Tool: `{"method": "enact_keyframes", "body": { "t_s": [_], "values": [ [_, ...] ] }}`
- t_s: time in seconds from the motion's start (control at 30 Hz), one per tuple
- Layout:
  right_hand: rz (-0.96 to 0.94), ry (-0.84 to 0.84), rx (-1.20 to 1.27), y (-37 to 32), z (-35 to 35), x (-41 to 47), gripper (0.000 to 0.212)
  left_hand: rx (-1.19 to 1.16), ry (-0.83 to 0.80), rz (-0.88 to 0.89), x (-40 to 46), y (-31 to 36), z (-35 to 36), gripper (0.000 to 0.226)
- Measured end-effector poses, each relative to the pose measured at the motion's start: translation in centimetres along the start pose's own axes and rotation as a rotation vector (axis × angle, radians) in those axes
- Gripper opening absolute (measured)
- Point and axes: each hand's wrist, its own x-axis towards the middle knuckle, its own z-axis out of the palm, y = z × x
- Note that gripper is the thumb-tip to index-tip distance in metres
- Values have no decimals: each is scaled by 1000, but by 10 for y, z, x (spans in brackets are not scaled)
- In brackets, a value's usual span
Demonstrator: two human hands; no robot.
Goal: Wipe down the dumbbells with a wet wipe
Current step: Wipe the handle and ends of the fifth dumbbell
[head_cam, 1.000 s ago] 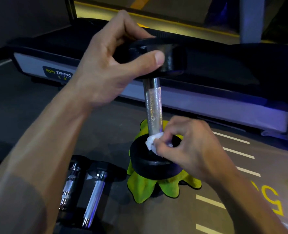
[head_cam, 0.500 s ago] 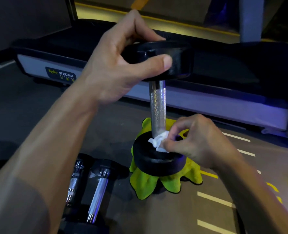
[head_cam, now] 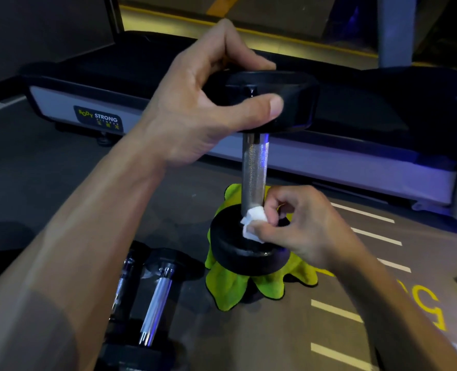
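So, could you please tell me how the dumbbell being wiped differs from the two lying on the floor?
The upright dumbbell stands on end on a green cloth, while the floor dumbbells lie flat. The left hand grips its top; the right hand presses a wipe against it. The others lie untouched. All have metal handles.

— Where do we look from?
— We have one wide-angle view, worn on the head, facing forward and down, close above both hands. The left hand [head_cam: 195,108] sits high in the middle, the right hand [head_cam: 302,226] lower, just right of it.
— What lies beyond them?
— The floor [head_cam: 61,170] all around, and a treadmill [head_cam: 356,167] past the left hand, bowed by the lens.
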Motion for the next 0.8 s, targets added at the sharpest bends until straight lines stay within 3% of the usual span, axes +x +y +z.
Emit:
{"method": "enact_keyframes", "body": {
  "t_s": [0.07,0.13,0.27,0.37,0.53,0.67,0.8],
  "values": [
    [-32,-68,152,10,-8,1,29,7,-17,-2,-1,1,0,31],
    [-63,-25,206,16,-8,-1,26,28,-26,-9,-2,1,0,30],
    [-61,380,166,27,3,-13,28,204,33,-48,-1,0,-2,29],
    [-96,491,128,31,8,-17,24,229,36,-87,-2,2,-8,31],
    [-277,330,25,15,17,-20,10,161,37,-70,-5,-2,-12,26],
    [-286,116,11,6,8,-26,19,120,42,-40,-6,-3,-6,31],
    [-358,175,-15,-1,14,-21,17,96,43,-30,-3,-4,1,30]
  ]
}}
